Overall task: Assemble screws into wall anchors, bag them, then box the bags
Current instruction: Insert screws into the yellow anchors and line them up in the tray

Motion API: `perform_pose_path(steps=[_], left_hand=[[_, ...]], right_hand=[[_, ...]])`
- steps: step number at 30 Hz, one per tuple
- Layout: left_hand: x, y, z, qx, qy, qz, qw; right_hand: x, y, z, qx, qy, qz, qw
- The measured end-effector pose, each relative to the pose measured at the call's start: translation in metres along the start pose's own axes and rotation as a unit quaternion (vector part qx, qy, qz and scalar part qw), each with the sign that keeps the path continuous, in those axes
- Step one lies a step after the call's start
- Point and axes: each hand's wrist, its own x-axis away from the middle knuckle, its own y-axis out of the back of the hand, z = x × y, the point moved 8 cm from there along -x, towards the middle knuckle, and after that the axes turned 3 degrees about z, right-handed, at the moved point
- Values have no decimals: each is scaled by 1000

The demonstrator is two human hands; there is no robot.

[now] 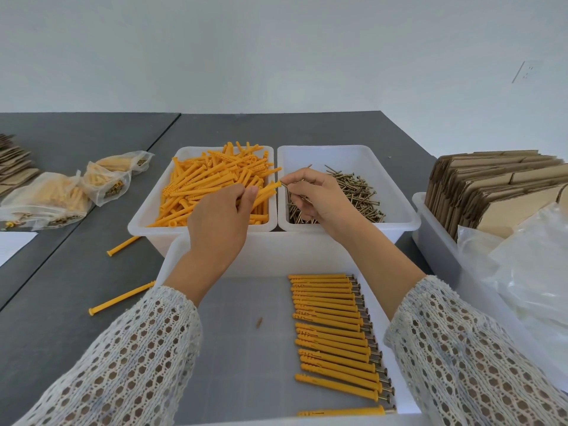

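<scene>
My left hand (219,221) grips one orange wall anchor (268,192) above the white bin of loose anchors (201,152), its open end pointing right. My right hand (316,199) pinches a brass screw (293,193) over the white bin of screws (353,150), with the screw's tip at the anchor's mouth. In the near white tray (172,265), several anchors with screws in them (335,330) lie in a neat row along the right side.
Filled clear bags (64,192) lie at the left on the grey table (76,272). Two loose anchors (121,299) rest on the table beside the tray. Flat cardboard boxes (491,192) stand in a bin at the right, with empty plastic bags (528,272) in front.
</scene>
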Motion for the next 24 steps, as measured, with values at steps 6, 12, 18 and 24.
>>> perform_pose_path(steps=[6, 12, 18, 24], left_hand=[[-1, -1, 1, 8, 5, 2, 1000], [-2, -3, 5, 35, 17, 5, 999], [-3, -4, 5, 37, 20, 10, 999], [-2, -3, 5, 42, 23, 12, 999]], right_hand=[[0, -1, 0, -2, -10, 24, 1000], [-1, -2, -2, -2, -17, 30, 999], [-1, -1, -4, -13, -32, 35, 999], [-1, 0, -5, -3, -36, 37, 999]])
